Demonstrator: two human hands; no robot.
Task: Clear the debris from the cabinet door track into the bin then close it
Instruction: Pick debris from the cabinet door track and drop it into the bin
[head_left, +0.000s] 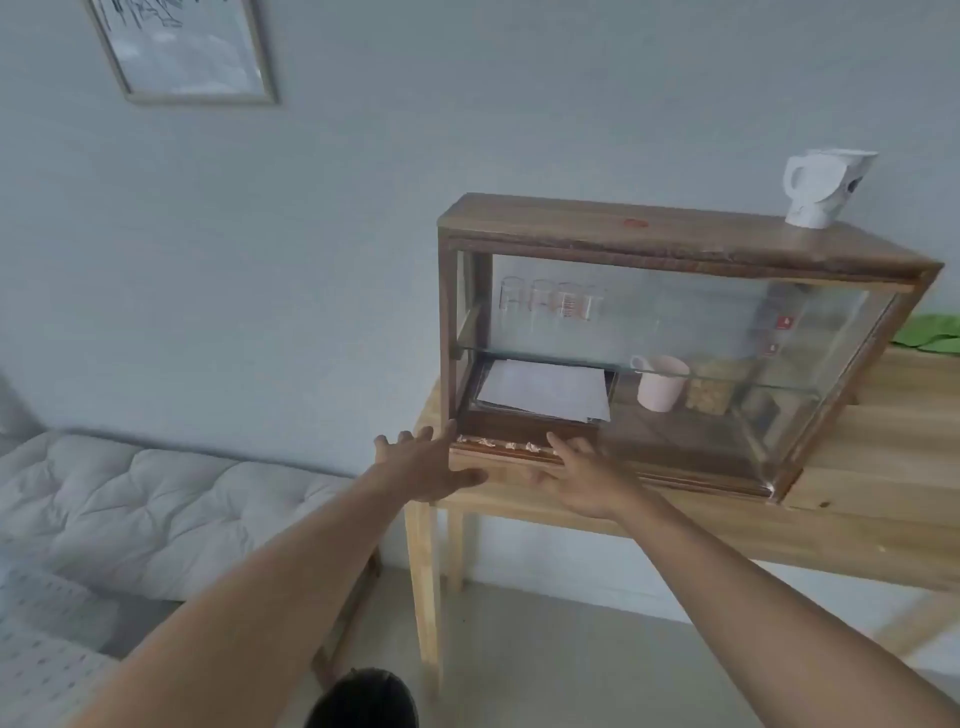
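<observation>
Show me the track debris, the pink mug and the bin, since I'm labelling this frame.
debris (501, 445): head view, pale crumpled bits in the track.
pink mug (661, 385): head view, its side wall, behind glass.
bin (366, 699): head view, dark rim at bottom edge.

cabinet (675, 244) on bench (857, 467) | jug (821, 187) on cabinet top, 2 o'clock | glasses (550, 301) inside, upper shelf, 10 o'clock | papers (545, 389), cup (662, 384) below | debris (498, 443) in front track, 7 o'clock | mattress (156, 499) left of bench
</observation>
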